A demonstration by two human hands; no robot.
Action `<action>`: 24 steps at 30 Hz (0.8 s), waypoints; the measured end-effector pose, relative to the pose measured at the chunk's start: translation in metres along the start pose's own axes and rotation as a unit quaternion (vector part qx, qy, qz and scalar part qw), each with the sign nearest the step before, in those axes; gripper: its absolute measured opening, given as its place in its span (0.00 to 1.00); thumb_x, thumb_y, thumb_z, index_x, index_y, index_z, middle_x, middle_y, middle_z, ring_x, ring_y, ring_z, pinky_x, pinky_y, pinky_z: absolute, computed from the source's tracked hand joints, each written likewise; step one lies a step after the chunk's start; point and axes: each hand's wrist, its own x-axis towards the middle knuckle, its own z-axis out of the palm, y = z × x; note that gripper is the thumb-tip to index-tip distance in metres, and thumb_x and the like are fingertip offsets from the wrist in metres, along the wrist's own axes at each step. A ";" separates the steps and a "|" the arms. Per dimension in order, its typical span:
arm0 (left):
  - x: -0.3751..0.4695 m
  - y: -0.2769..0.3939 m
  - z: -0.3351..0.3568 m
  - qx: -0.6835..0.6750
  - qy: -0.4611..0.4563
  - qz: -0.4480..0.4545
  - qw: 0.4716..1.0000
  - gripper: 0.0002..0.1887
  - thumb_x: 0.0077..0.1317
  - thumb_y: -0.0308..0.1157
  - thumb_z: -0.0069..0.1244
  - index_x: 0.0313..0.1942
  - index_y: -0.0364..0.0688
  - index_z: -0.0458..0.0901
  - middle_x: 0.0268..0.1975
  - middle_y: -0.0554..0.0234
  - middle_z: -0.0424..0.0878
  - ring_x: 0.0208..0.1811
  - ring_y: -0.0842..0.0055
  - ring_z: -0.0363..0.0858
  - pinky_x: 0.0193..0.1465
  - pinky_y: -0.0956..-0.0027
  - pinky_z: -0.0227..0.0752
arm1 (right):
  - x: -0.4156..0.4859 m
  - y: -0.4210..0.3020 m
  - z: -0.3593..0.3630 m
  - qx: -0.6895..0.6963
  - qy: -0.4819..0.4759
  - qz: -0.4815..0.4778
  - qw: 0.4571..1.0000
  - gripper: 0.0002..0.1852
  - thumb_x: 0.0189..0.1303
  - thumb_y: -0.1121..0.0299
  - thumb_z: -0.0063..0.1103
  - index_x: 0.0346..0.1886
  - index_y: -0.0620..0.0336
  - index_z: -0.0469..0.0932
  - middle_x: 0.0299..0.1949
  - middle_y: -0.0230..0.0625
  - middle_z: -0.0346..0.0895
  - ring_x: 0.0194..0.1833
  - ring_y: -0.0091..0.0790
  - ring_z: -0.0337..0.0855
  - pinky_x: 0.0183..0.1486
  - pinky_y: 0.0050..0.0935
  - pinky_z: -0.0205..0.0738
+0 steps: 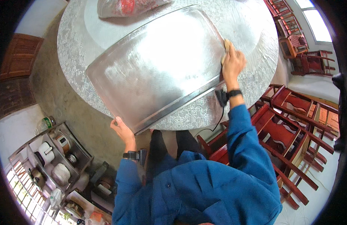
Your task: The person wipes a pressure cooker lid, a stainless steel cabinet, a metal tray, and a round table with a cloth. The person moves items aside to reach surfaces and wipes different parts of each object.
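Note:
A large rectangular metal tray (125, 87) lies at a slant before me, partly over the near edge of a round table. Bright glare covers much of its surface. At the tray's near left edge, my left hand (123, 130) grips the rim with the thumb on top. My right hand (234, 64) presses a small yellowish pad (227, 45), perhaps a sponge or cloth, against the right edge. My fingers hide part of the pad. Each wrist wears a black strap with a small device.
A patterned cloth covers the round table (75, 62). Beyond the tray sits a clear plastic bag (134, 7) with something red. Red wooden chairs (286, 121) crowd the right side. On the lower left, a metal shelf (78, 166) holds a rice cooker (62, 140) and other kitchenware.

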 end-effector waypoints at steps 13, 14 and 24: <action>0.008 -0.005 -0.005 0.019 -0.053 -0.006 0.998 0.35 0.73 0.62 0.36 0.52 0.32 0.65 0.51 0.34 0.75 0.52 0.54 0.75 0.58 0.53 0.67 | -0.236 -0.238 -0.141 0.351 -0.077 -0.137 0.923 0.26 0.52 0.69 0.60 0.59 0.43 0.80 0.53 0.34 0.75 0.48 0.41 0.74 0.49 0.41 0.69; 0.009 -0.006 -0.005 0.027 -0.053 0.011 0.998 0.35 0.73 0.62 0.36 0.52 0.32 0.65 0.51 0.34 0.75 0.52 0.54 0.75 0.58 0.53 0.67 | -0.241 -0.239 -0.144 0.345 -0.125 -0.154 0.917 0.26 0.51 0.70 0.60 0.58 0.42 0.81 0.52 0.33 0.75 0.46 0.40 0.74 0.46 0.40 0.69; 0.008 0.000 -0.003 0.019 -0.058 0.024 0.998 0.34 0.74 0.60 0.36 0.52 0.31 0.65 0.53 0.37 0.74 0.54 0.54 0.74 0.61 0.54 0.66 | -0.130 -0.072 -0.070 0.134 0.010 0.194 0.972 0.22 0.66 0.70 0.54 0.64 0.57 0.74 0.48 0.49 0.74 0.51 0.52 0.72 0.57 0.46 0.67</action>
